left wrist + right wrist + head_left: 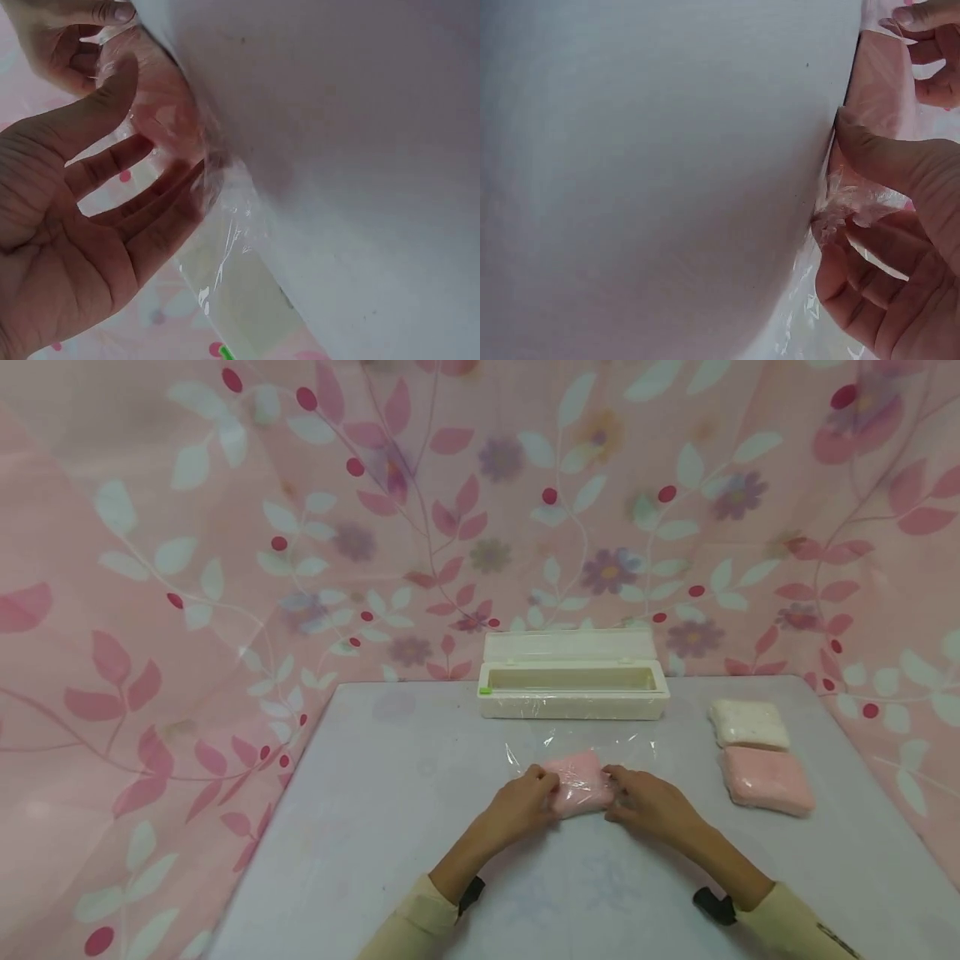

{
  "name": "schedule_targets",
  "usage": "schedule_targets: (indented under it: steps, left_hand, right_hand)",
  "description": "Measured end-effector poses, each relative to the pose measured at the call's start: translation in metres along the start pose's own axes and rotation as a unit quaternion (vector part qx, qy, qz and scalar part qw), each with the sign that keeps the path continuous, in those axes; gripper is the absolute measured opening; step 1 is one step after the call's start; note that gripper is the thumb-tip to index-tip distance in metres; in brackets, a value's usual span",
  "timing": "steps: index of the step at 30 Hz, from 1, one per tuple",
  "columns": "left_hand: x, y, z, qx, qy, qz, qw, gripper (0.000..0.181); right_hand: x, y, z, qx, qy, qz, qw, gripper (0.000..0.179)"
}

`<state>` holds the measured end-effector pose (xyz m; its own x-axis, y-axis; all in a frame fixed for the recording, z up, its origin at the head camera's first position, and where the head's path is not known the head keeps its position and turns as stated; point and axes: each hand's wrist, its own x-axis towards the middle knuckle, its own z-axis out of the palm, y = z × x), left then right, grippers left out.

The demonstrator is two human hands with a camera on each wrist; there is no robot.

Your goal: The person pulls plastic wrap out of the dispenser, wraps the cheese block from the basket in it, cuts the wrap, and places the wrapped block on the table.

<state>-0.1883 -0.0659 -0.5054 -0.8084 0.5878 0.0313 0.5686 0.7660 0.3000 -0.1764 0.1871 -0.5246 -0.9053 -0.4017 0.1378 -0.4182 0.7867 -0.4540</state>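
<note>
A soft-looking pink rectangular block (579,783) lies on the table, with clear plastic wrap (831,214) around it. At its left end my left hand (519,802) holds the wrap against the side, thumb (120,94) along the block and fingertips at the film. Opposite, my right hand (651,803) pinches bunched film at the right end, its thumb on the block's near edge. Loose film spreads beyond the block's far side. Behind stands a long white wrap dispenser box (573,705), lid raised, with a small green piece (485,691) at its left front.
On the right of the table (375,827) lie two wrapped blocks, a white one (748,724) behind a pink one (768,779), close together. A pink floral curtain (420,527) hangs behind the table and along its sides.
</note>
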Motion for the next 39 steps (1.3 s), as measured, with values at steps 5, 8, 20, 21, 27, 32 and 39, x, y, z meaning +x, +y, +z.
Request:
schedule_targets:
  steps: [5,8,20,21,27,32,39]
  left_hand:
    - [0.007,0.003,0.008,0.039,0.01,0.015,0.9991,0.046]
    - [0.008,0.005,0.009,0.046,0.024,0.019,0.9985,0.036]
    - [0.02,-0.029,-0.02,-0.264,-0.025,-0.049,0.963,0.028]
    - [0.022,-0.032,-0.022,-0.276,-0.025,-0.055,0.9592,0.027]
    - [0.043,-0.043,-0.023,-0.276,0.017,-0.086,0.9572,0.026]
    - [0.06,-0.046,-0.021,-0.227,0.05,-0.121,0.9651,0.027]
    - [0.079,-0.048,-0.014,-0.207,0.085,-0.174,0.9592,0.03]
  right_hand:
    - [0.002,0.0,0.001,-0.022,0.001,-0.021,0.9995,0.048]
    - [0.002,-0.001,-0.001,-0.026,0.005,-0.035,0.999,0.045]
    - [0.032,0.01,-0.029,0.148,-0.048,-0.014,0.9877,0.018]
    - [0.037,0.011,-0.029,0.155,-0.045,-0.015,0.9868,0.018]
    - [0.063,0.01,-0.03,0.152,-0.038,0.014,0.9875,0.031]
    - [0.081,0.01,-0.03,0.136,-0.04,0.046,0.9889,0.04]
    - [0.101,0.014,-0.023,0.112,-0.011,0.062,0.9917,0.042]
